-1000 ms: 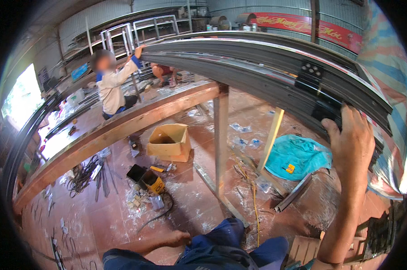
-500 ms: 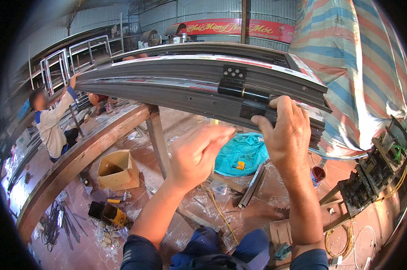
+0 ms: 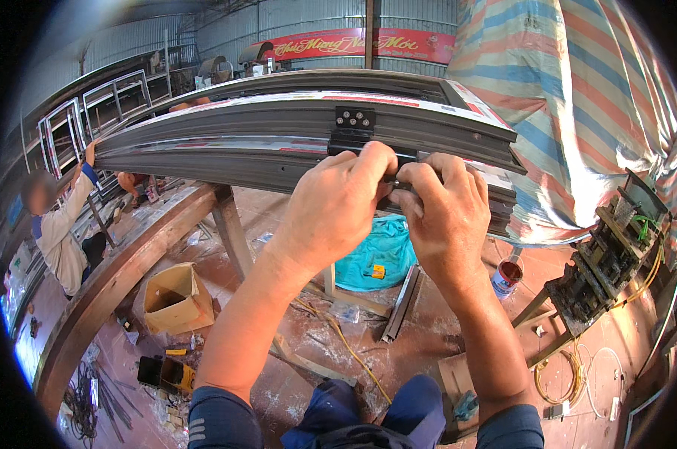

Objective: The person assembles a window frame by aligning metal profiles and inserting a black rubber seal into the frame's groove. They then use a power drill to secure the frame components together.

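A black hinge (image 3: 352,140) sits on the edge of a stack of dark metal frames (image 3: 226,153). Screw heads show in its upper leaf. My left hand (image 3: 338,194) is closed at the hinge's barrel, its thumb and fingertips pressed together; what they pinch is too small and hidden to make out. Close beside it, my right hand (image 3: 447,209) curls its fingers and thumb around the right end of the hinge. The fingertips of both hands nearly meet, covering the lower leaf.
A wooden beam support (image 3: 136,251) carries the frames. On the floor are a cardboard box (image 3: 178,299), a teal cloth bag (image 3: 372,258), a paint can (image 3: 507,277) and a yellow cable coil (image 3: 559,382). Another person (image 3: 62,236) reaches to the frames' far left end. A striped tarp (image 3: 548,112) hangs right.
My left hand has moved up and in from below the frames to the hinge, beside my right hand. My right hand stays at the hinge. The whole view has shifted slightly.
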`<state>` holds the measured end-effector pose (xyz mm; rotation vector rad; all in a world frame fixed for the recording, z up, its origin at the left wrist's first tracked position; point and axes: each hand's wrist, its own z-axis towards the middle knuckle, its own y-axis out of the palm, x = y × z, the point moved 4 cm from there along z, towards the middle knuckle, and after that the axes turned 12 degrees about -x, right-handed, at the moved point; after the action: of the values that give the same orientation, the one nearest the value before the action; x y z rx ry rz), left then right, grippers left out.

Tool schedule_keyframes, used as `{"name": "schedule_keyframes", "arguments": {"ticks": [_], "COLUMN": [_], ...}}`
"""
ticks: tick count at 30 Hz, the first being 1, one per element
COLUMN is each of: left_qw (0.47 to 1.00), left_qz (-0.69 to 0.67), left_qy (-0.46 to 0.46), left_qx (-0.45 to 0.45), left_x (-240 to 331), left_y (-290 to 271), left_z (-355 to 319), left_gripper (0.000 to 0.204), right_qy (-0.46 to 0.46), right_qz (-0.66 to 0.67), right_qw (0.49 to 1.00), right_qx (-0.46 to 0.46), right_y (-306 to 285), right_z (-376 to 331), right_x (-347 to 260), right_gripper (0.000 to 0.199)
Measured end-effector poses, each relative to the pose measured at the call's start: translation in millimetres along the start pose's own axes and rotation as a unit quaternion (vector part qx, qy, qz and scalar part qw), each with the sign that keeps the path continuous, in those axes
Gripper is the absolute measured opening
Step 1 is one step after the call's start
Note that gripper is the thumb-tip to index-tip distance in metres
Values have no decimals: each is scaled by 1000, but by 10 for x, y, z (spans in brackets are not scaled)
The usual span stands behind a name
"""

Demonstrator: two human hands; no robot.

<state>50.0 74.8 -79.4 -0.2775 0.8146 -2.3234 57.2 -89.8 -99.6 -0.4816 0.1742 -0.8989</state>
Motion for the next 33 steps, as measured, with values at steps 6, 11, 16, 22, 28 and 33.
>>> {"name": "schedule_keyframes", "arguments": {"ticks": [6,11,16,22,28,33], "left_qw": [999,973,954,941,940,967], "left_qz": [3,166,261,171,135,119], "left_qy": [32,-93,-142,-222,-241,-192], "left_qx": [-40,131,49,-191,-198,-119], "left_x": [-37,-230,-629,-717,-710,-664], "left_y": [26,-162,-180,-167,-173,-11], "left_z": [55,-304,-365,27,113,156], "left_gripper": [32,48,99,102,97,90], "right_qy": [-9,-7,-5,-11,-25,-15], "right_qz": [4,6,-1,-3,3,-29], "right_qw": [1000,1000,999,999,999,999], "right_qx": [5,20,34,33,43,43], "right_y": [42,16,42,35,45,-54], "right_z": [-17,-15,-2,-3,6,-39], "right_x": [41,26,-11,-2,-11,106], "right_gripper": [22,21,24,23,23,21]}}
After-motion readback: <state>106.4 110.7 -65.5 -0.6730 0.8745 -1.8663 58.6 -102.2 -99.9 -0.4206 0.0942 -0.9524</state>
